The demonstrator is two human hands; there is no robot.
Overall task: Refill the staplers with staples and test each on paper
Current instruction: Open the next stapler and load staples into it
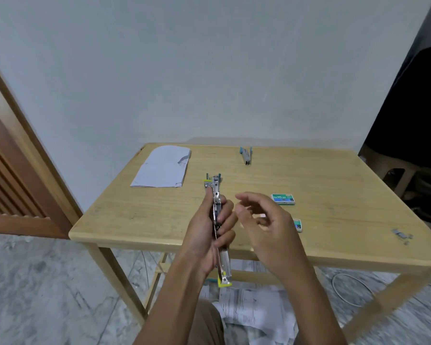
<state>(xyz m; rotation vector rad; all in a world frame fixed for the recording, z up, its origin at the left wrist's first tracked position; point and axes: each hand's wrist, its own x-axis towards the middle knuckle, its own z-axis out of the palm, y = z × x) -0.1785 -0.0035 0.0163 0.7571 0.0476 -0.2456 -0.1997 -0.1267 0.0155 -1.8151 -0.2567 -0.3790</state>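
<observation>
The left hand (204, 235) grips a yellow-and-silver metal stapler (224, 263), swung open lengthwise, with its fingers curled round the middle. The stapler hangs over the near edge of the pale wooden table (135, 215), its far end above the tabletop and its near end past the edge. Just right of it hovers the right hand (271, 227), fingers loosely bent and slightly spread, holding nothing that shows.

A stack of white paper sheets (163, 168) lies at the far left corner. A teal-and-silver stapler (246, 156) lies by the far edge. A green staple box (283, 198) sits right of the hands, and a second green box (298, 224) is half hidden behind the right hand. A loose strip of grey staples (400, 235) lies close to the right edge. Bare wood stretches between the paper and the near left corner.
</observation>
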